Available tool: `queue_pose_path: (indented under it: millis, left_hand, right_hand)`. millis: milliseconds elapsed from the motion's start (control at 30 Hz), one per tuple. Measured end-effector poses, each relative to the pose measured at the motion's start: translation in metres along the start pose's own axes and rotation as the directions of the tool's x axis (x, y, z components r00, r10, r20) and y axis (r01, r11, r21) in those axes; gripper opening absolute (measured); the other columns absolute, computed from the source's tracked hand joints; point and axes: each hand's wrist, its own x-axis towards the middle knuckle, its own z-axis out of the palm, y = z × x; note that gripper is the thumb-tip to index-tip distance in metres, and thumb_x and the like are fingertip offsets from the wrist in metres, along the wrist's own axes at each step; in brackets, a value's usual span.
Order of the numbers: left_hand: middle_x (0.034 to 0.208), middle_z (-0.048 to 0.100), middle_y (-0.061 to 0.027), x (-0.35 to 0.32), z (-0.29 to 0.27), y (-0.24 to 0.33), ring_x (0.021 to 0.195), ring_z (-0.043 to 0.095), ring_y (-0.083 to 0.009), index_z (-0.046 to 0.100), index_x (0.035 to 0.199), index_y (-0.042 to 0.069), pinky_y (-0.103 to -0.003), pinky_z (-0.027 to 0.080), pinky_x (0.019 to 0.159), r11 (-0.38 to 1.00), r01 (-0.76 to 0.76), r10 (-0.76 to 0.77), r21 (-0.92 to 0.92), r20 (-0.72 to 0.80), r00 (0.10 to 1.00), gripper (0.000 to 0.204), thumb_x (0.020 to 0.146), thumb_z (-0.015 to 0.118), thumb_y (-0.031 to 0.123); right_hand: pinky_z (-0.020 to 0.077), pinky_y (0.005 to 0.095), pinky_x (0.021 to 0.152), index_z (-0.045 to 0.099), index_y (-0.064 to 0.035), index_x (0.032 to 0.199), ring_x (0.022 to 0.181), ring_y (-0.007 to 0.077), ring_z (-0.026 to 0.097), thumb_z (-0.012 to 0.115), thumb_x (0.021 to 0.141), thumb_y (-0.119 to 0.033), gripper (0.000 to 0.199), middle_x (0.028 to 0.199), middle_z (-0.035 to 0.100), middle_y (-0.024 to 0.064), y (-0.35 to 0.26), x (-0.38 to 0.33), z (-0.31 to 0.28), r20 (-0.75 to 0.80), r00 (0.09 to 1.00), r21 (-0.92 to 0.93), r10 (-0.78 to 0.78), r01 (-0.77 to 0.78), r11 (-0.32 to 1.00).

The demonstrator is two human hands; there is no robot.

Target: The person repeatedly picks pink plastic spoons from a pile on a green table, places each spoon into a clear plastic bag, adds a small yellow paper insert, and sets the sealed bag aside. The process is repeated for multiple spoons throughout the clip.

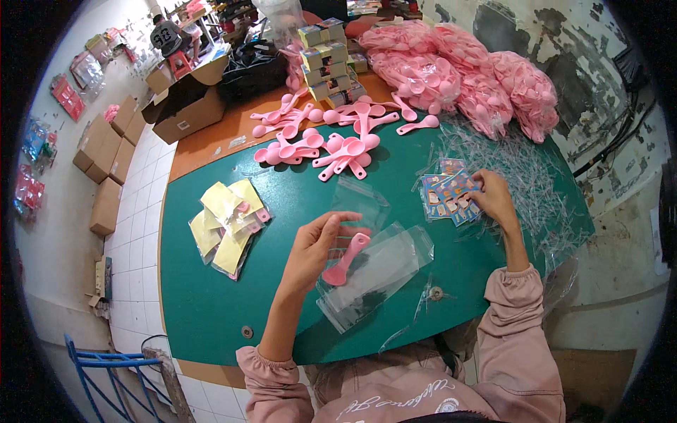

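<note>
My left hand is over the middle of the green table, its fingers loosely curled around a pink plastic spoon. The handle lies against the fingertips, and the bowl points down toward me. Beneath and beside it are clear plastic bags, lying flat and overlapping. To the right, my right hand pinches the edge of a small printed card on a loose pile of blue and orange cards. Finished-looking packets with yellow cards and pink pieces lie stacked on the left.
Loose pink spoons are heaped at the far side. Behind them stand bundled card stacks and bulging bags of pink spoons. Clear plastic strips tangle along the right. An open carton is at the far left; a person sits beyond.
</note>
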Motion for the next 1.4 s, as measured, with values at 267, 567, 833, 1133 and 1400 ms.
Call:
queue_pose_path:
  millis: [267,567,833,1133,1400]
  left_hand:
    - [0.100,0.063,-0.0085,0.003,0.001,0.007,0.089,0.060,-0.0141,0.055,0.112,0.004,-0.026,0.048,0.072,0.979,0.043,-0.091,0.201,0.233,0.968,0.036,0.096,0.036,0.030]
    - [0.097,0.062,-0.0071,0.015,0.008,-0.010,0.085,0.059,-0.0125,0.055,0.109,0.000,-0.024,0.048,0.073,0.976,-0.018,-0.046,0.219,0.286,0.957,0.034,0.094,0.042,0.028]
    - [0.088,0.061,-0.0043,0.012,0.003,-0.012,0.077,0.055,-0.0084,0.056,0.106,-0.005,-0.025,0.047,0.070,0.900,-0.064,-0.042,0.431,0.231,0.972,0.032,0.094,0.044,0.022]
    - [0.071,0.063,-0.0086,0.008,0.013,-0.016,0.072,0.062,-0.0125,0.037,0.129,0.005,-0.028,0.046,0.062,0.873,-0.206,0.210,0.443,0.041,0.977,0.048,0.088,0.055,0.022]
    - [0.081,0.064,-0.0068,0.009,-0.031,-0.022,0.076,0.060,-0.0105,0.037,0.130,0.010,-0.024,0.048,0.064,0.933,-0.043,-0.037,0.358,0.215,0.976,0.050,0.086,0.059,0.016]
  right_hand:
    - [0.0465,0.0291,0.065,0.061,-0.0020,0.096,0.070,0.0144,0.059,0.059,0.079,-0.013,0.020,0.079,0.062,0.0114,-0.116,-0.009,-0.051,0.164,0.965,0.529,-0.203,0.087,0.844]
    - [0.0471,0.0285,0.062,0.066,-0.0039,0.092,0.066,0.0214,0.061,0.063,0.074,-0.006,0.018,0.078,0.064,0.0118,-0.152,-0.001,-0.046,0.320,0.742,0.402,-0.590,0.458,0.793]
    - [0.0472,0.0350,0.064,0.059,-0.0026,0.096,0.071,0.0285,0.062,0.061,0.079,-0.020,0.025,0.081,0.063,0.0153,-0.161,0.002,-0.031,0.357,0.673,0.473,-0.647,0.467,0.747]
    - [0.0446,0.0393,0.060,0.059,0.0006,0.087,0.068,0.0363,0.056,0.055,0.082,-0.018,0.020,0.076,0.060,0.0192,-0.157,-0.002,-0.008,0.391,0.562,0.471,-0.729,0.558,0.683]
    - [0.0438,0.0253,0.056,0.063,0.0013,0.080,0.062,0.0067,0.055,0.064,0.073,-0.009,0.012,0.066,0.061,0.0036,-0.126,0.007,0.008,0.328,0.853,0.735,-0.406,0.039,0.677]
